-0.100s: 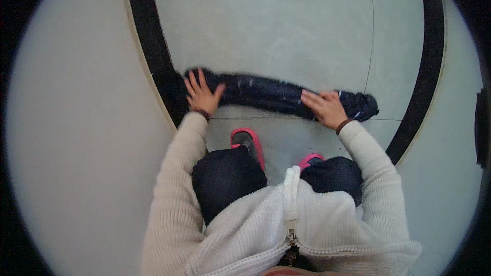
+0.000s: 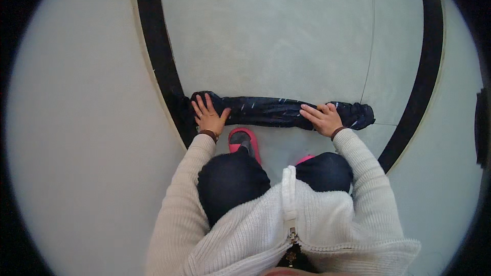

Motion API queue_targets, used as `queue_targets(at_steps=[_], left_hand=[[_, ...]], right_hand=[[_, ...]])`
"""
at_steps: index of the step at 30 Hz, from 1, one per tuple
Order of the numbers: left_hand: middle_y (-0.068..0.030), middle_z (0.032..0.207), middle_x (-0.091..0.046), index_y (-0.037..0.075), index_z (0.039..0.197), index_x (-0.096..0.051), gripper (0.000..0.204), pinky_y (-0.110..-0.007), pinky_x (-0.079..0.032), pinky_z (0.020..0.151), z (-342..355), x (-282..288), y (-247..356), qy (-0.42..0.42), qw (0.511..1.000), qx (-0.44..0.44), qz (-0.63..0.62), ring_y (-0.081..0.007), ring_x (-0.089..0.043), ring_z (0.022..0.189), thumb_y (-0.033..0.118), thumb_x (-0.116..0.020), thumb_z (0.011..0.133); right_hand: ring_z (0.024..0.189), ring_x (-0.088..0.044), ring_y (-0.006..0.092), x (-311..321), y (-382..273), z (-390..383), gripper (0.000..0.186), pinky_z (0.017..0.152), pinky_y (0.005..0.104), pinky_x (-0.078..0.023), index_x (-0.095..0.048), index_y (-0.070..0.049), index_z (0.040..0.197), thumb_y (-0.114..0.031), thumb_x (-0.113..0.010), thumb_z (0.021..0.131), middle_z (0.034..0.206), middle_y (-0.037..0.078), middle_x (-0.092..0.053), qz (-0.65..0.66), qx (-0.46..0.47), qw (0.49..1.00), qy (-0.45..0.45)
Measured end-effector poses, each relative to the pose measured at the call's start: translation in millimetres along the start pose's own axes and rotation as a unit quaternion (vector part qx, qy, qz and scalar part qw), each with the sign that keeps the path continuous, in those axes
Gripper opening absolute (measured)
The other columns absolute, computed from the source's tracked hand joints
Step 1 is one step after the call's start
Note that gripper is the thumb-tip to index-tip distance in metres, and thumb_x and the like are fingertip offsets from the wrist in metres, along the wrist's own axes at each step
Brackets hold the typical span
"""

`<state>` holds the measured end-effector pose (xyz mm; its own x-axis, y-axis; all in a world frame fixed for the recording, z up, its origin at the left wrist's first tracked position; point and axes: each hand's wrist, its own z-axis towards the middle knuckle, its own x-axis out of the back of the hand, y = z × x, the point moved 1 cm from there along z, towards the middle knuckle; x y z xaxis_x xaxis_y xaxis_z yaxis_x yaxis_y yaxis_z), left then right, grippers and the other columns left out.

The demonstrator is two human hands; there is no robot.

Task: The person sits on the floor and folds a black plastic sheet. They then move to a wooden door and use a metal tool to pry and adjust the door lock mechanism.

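Note:
A long roll of shiny dark navy fabric [image 2: 263, 112] with short pale streaks lies crosswise on the floor in front of my feet. My left hand [image 2: 208, 115] presses flat on its left end, fingers spread wide. Toward the right end, my right hand [image 2: 325, 119] rests on top with its fingers stretched out. Bunched, wrinkled cloth sticks out beyond that hand. What the fabric is when unrolled cannot be seen.
Black stripes run along the pale floor [image 2: 276, 36], one on the left [image 2: 159, 36] touching the roll's left end, one on the right [image 2: 428, 46]. My pink-edged grey shoe [image 2: 244, 138] stands just behind the roll. A dark object [image 2: 481, 128] sits at the far right rim.
The roll has come nearer to my feet and lies straighter, its left end having moved most. Both hands have travelled with it, the left one still spread on the fabric.

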<state>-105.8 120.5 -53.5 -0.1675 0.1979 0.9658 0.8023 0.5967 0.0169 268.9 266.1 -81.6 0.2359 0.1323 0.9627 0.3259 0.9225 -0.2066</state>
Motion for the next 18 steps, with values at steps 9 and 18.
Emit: queue_targets(at_steps=[9,18], left_hand=[[-0.0162,0.152,0.009,0.013,0.147,0.002,0.101,-0.067,-0.023,0.099,-132,15,-8,-0.227,0.971,0.068,0.027,-0.0433,0.008,0.138,0.058,-0.058,0.079],[-0.0157,0.151,0.017,0.021,0.146,0.007,0.103,-0.068,-0.017,0.101,-152,6,-11,-0.241,0.967,0.068,0.038,-0.0429,0.016,0.137,0.064,-0.055,0.078]], right_hand=[[0.092,-0.046,0.0138,57,-76,-74,0.062,0.078,0.0332,-0.035,-0.052,-0.025,0.127,-0.022,-0.063,0.066,0.136,-0.010,-0.047,0.079,-0.007,0.992,-0.096],[0.093,-0.043,0.0116,58,-96,-97,0.064,0.083,0.0314,-0.033,-0.049,-0.030,0.129,-0.021,-0.064,0.068,0.137,-0.015,-0.044,0.069,-0.018,0.986,-0.152]])
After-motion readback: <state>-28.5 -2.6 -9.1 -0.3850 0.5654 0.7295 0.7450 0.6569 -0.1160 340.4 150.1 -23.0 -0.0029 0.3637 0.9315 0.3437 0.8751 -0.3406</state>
